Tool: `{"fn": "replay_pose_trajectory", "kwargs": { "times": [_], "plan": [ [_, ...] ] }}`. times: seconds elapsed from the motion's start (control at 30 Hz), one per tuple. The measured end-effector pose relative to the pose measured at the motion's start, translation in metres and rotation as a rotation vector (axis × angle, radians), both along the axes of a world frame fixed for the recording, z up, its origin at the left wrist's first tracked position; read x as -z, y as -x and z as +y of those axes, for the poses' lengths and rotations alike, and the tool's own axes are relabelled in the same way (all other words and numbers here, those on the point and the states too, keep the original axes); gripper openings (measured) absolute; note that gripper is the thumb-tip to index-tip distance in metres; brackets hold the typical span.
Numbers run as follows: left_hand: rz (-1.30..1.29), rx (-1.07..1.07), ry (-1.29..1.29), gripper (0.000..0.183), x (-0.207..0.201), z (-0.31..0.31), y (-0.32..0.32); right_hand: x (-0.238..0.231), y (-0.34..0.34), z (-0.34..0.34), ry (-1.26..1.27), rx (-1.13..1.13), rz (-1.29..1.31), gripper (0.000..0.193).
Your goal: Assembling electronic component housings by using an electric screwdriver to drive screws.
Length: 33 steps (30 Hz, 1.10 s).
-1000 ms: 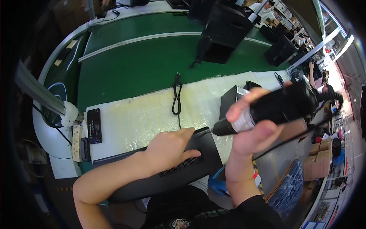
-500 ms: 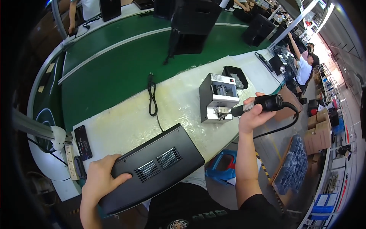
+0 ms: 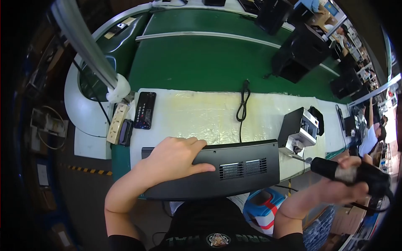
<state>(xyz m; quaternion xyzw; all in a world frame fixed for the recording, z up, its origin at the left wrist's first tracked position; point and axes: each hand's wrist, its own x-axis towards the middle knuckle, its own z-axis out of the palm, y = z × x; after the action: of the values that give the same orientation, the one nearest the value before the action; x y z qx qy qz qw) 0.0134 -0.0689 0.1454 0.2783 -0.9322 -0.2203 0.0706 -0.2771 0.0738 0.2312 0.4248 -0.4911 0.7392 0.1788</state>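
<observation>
A flat black casing (image 3: 234, 184) with two slotted vents lies at the near edge of the bench, in front of my body. My left hand (image 3: 176, 159) grips it, with the thumb on the top face and the fingers at the far edge. In my right hand (image 3: 335, 186), slightly blurred, is a black corded electric screwdriver (image 3: 354, 173). Its bit points left, with the tip close to the front of a small screw feeder (image 3: 299, 130); whether they touch I cannot tell. A dark tray (image 3: 317, 119) stands behind the feeder.
A coiled black power cord (image 3: 243, 106) runs toward the casing. At the bench's left are a dark remote-like panel (image 3: 145, 111), a power strip (image 3: 117, 123) and a metal post (image 3: 90, 46). Black speaker cabinets (image 3: 301, 54) stand on the green conveyor (image 3: 201, 62). A blue stool (image 3: 264, 205) is below.
My view has turned left, so the bench things appear farther right. The screwdriver has drawn back slightly from the feeder's front. My left hand keeps its hold on the casing.
</observation>
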Motion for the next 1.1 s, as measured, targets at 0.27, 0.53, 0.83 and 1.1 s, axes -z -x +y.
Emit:
{"fn": "replay_pose_trajectory", "kwargs": {
  "times": [0.27, 0.53, 0.83, 1.1],
  "plan": [
    [0.063, -0.007, 0.029, 0.053, 0.01, 0.001, -0.009, -0.016, -0.144, -0.067, 0.027, -0.222, 0.058, 0.084],
    [0.128, 0.018, 0.064, 0.054, 0.015, 0.001, -0.013, -0.002, -0.151, -0.074, -0.028, -0.58, 0.031, 0.089],
    [0.083, 0.023, 0.066, 0.054, 0.014, 0.001, -0.011, 0.005, -0.142, -0.082, -0.296, -0.741, 0.107, 0.088],
    [0.122, 0.029, 0.157, 0.051, 0.016, 0.005, -0.009, 0.01, -0.14, -0.086, -0.347, -0.768, 0.064, 0.088]
  ]
}}
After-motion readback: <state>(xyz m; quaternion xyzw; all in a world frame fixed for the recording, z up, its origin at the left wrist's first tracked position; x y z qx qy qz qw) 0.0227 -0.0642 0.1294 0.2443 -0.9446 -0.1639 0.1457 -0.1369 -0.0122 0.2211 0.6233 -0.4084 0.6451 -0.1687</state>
